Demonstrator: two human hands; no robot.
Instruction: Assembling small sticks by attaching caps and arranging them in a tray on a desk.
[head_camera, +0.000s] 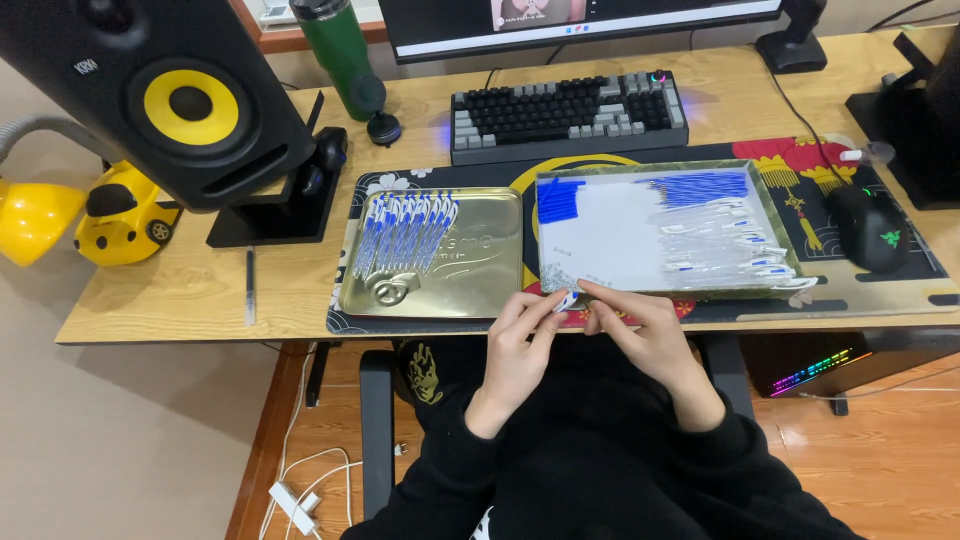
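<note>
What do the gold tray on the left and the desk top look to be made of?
The gold tray looks like thin metal with a glossy finish: it mirrors light and shows embossed lines. The desk top looks like pale wood or wood-look laminate, matte, with visible grain; which one I cannot tell.

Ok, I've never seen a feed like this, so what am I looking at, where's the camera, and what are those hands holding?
There is no machine here: a person in black sleeves works with two bare hands. The single picture comes from a camera worn on their head, looking down at a wooden desk. The left hand and right hand meet at the desk's near edge and together pinch a small white and blue pen part. On the desk mat lie two shallow metal trays: the left tray holds a row of blue and white pens, the right tray holds blue caps and clear pen barrels. Behind are a keyboard, a speaker and a mouse.
</note>
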